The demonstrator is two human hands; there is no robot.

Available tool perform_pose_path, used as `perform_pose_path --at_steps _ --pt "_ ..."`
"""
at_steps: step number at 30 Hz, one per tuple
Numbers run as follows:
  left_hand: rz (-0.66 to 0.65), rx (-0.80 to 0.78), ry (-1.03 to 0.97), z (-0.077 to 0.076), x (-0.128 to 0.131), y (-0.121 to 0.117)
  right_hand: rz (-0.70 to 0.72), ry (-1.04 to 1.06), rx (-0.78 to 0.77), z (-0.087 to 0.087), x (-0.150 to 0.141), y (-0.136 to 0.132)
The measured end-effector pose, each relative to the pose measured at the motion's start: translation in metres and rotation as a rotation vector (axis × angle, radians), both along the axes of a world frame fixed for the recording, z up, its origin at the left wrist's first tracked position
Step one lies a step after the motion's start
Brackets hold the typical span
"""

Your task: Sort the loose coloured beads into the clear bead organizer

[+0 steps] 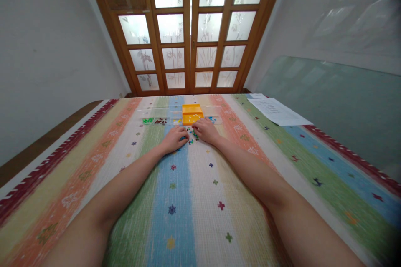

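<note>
Both my arms stretch far out over a striped, multicoloured cloth [188,200]. My left hand [174,138] and my right hand [205,130] rest palm down on it, close together, around a small scatter of tiny coloured beads [191,137]. The fingertips of both hands touch the pile; whether any bead is pinched is too small to tell. Just beyond the hands stands an orange tray [192,114]. To its left lie clear compartments with green beads [148,120] and dark red beads [160,121]. Blue beads [212,119] lie to the tray's right.
A white printed sheet [277,111] lies on the cloth at the far right. A glass pane [338,104] leans on the right wall. Wooden doors with frosted panes [188,29] stand behind the table. The bare wooden edge [40,144] shows at left.
</note>
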State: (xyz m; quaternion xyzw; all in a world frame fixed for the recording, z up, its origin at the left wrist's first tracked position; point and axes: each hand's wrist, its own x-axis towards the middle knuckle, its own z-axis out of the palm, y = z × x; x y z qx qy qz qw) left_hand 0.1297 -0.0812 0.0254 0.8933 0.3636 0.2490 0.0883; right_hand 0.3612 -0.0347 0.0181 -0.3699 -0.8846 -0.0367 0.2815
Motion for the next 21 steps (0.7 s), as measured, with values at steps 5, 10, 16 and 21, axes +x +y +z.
perform_pose_path --at_steps 5,10,16,21 --pt "0.154 -0.096 -0.235 -0.001 -0.011 0.012 0.116 -0.03 -0.018 0.002 -0.006 -0.007" --pt "0.32 -0.176 -0.43 -0.008 -0.029 0.028 0.253 -0.046 -0.075 0.007 -0.012 -0.014" --pt "0.455 -0.234 -0.613 -0.018 -0.039 0.042 0.375 -0.09 -0.084 0.008 -0.021 -0.019" --pt "0.475 -0.341 -0.733 -0.021 -0.042 0.045 0.368 -0.07 -0.12 0.009 -0.021 -0.02"
